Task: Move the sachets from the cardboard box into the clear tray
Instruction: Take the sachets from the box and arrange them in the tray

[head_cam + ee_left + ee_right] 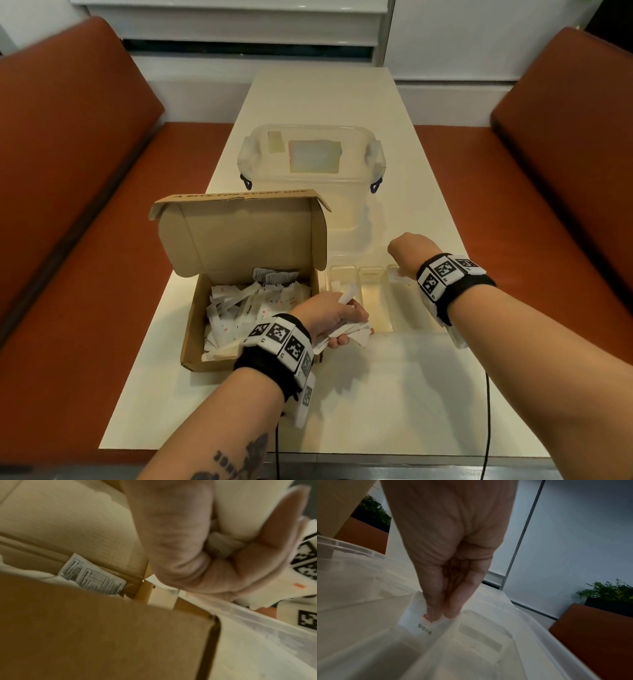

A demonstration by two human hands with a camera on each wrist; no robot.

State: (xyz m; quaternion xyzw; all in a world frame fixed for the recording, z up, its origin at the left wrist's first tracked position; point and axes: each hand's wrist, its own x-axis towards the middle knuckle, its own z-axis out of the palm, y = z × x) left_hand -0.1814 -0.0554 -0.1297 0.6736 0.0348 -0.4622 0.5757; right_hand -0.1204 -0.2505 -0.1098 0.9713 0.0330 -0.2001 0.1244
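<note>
An open cardboard box on the cream table holds several white sachets. Right of it lies the clear tray with dividers. My left hand hovers at the box's right edge, over the tray's left end, and grips a bunch of white sachets; in the left wrist view the held sachets sit in the curled fingers. My right hand is over the tray's far right compartment and pinches one white sachet between thumb and fingertips, its lower end down inside the tray.
A large clear lidded tub stands behind the box and tray. The box's lid stands upright. Orange bench seats flank the table on both sides. Black cables hang off the near table edge.
</note>
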